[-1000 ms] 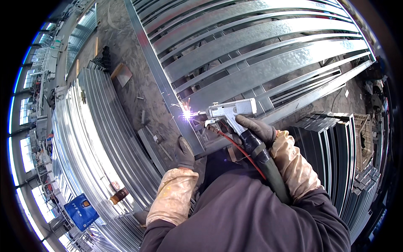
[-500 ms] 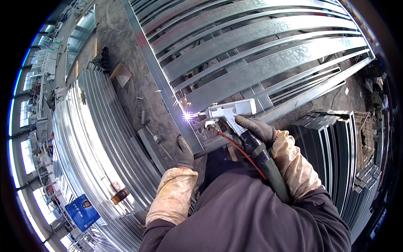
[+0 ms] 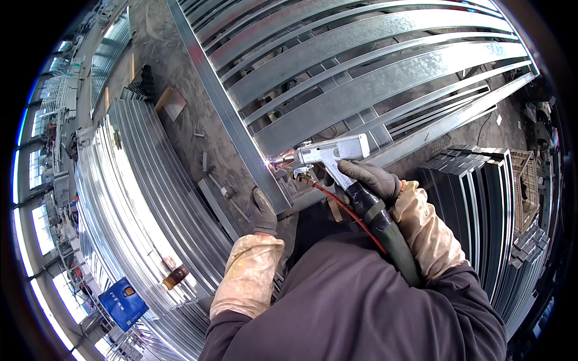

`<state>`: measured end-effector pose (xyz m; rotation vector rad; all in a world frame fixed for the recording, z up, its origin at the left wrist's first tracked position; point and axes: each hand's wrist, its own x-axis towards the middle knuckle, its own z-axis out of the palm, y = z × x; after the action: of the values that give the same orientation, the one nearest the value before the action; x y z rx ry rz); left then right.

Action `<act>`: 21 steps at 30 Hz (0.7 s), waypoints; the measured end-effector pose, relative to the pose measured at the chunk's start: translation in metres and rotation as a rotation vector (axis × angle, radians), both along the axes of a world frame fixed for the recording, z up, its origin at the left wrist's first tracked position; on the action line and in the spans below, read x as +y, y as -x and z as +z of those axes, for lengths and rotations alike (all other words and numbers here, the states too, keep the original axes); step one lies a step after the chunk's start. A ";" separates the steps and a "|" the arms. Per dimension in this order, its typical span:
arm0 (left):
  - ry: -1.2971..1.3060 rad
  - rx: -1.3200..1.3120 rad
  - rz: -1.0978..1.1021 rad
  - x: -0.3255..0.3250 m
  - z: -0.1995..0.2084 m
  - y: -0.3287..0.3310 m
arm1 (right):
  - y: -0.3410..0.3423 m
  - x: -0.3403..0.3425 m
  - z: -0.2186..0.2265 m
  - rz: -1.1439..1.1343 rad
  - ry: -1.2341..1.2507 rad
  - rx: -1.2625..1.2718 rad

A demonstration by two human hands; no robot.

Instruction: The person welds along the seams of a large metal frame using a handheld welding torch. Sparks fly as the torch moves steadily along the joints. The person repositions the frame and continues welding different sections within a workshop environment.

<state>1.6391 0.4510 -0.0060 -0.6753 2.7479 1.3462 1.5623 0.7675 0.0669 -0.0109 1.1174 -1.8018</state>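
My right hand (image 3: 374, 178), in a dark glove, is wrapped round the grip of a silver welding gun (image 3: 335, 150). The gun's nozzle points left at the inner edge of a galvanized metal frame's side rail (image 3: 233, 114), where a small glow (image 3: 269, 162) shows at the tip. A red hose (image 3: 346, 212) and a thick black-wrapped cable (image 3: 385, 231) run from the gun back under my right forearm. My left hand (image 3: 262, 212), also gloved, closes on the outer edge of that rail by its near corner, fingers together and partly hidden.
Long shiny metal profiles (image 3: 150, 180) lie stacked at left, with a blue bag (image 3: 123, 304) and a brown cylindrical thing (image 3: 175, 277) on them. Dark rectangular tubes (image 3: 460, 174) are stacked at right beside a crate (image 3: 525, 186). Scraps lie on the floor beyond my left hand.
The bright flash and flying sparks at the nozzle have shrunk to a small glow. Both hands keep their holds; the gun has barely moved, and the view has shifted slightly.
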 end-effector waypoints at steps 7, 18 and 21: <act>0.027 0.031 0.020 0.007 0.006 0.003 | -0.020 0.012 -0.001 -0.044 -0.080 0.021; 0.161 0.205 0.029 0.003 -0.011 -0.001 | -0.026 0.005 0.027 -0.076 -0.057 -0.106; 0.025 0.057 0.011 0.002 -0.004 0.001 | -0.027 0.007 0.018 -0.062 -0.011 -0.084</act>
<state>1.6382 0.4534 -0.0103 -0.6655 2.8136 1.3561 1.5891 0.7748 0.0846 0.1066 1.0784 -1.8340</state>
